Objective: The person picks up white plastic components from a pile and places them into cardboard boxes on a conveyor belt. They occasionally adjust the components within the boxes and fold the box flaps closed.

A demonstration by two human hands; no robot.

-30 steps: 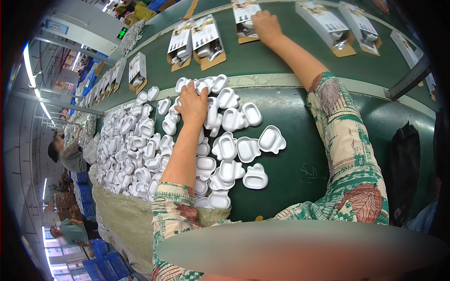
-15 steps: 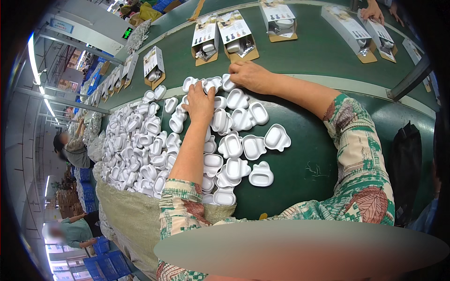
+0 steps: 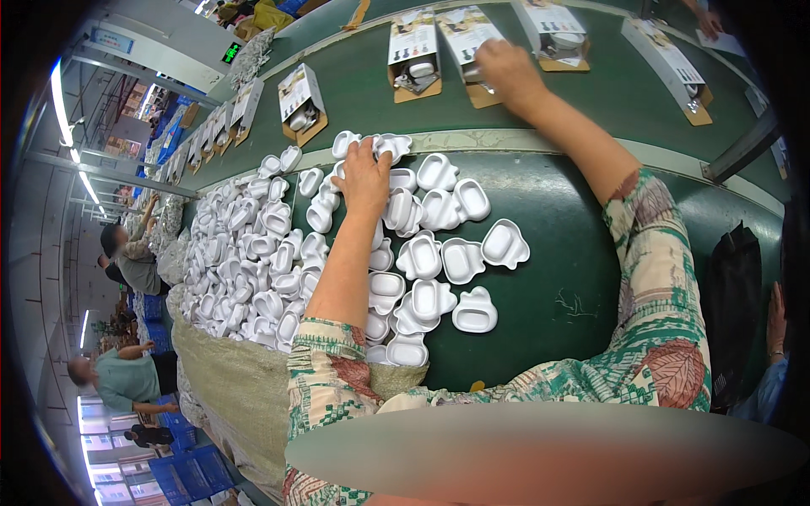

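Observation:
My left hand [image 3: 365,175] lies over the far end of a spread of white plastic parts, its fingers bent over a small white tray-like part [image 3: 395,147] with a wavy edge. Beyond it, on the green conveyor belt, my right hand [image 3: 512,78] reaches to the opened end of a printed carton [image 3: 462,35]. Its fingers are curled down at the carton's mouth, and they hide whatever is in them. Several more white parts [image 3: 462,260] lie hollow side up on the dark green table, to the right of my left forearm.
A large heap of white parts [image 3: 245,253] spills from a woven sack [image 3: 228,371] on the left. Other open cartons [image 3: 413,51] stand along the belt [image 3: 354,101]. A metal post [image 3: 747,143] and a black bag [image 3: 734,312] are at right. Co-workers are nearby.
My right hand has moved from the white parts up to a carton on the belt, and the part beneath it is gone from there. The cartons have shifted right. My left hand has barely moved.

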